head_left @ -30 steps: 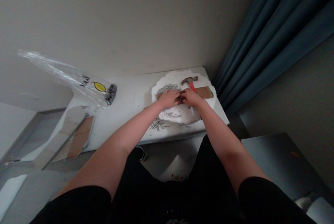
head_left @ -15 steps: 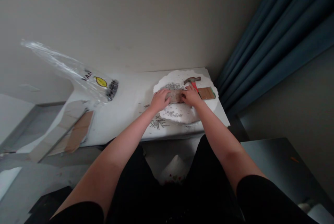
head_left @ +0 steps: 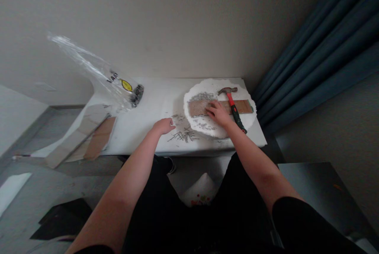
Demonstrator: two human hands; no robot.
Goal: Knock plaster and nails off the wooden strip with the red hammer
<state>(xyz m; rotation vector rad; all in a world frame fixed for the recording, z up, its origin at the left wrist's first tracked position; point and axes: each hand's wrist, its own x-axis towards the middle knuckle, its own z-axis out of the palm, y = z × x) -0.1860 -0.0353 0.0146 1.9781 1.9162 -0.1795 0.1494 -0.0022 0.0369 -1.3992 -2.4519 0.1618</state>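
The board (head_left: 197,109) lies under the loosely spread right hand (head_left: 219,112), near the right edge of the bench (head_left: 133,131); left hand (head_left: 164,126) curls, its hold I cannot tell.

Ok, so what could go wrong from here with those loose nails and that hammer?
The loose nails lie scattered beside the left hand, so it could get pricked, and some might be swept off the table, since its front edge is near. The hammer lies across the board, close to the right hand; moving the board could shift it.
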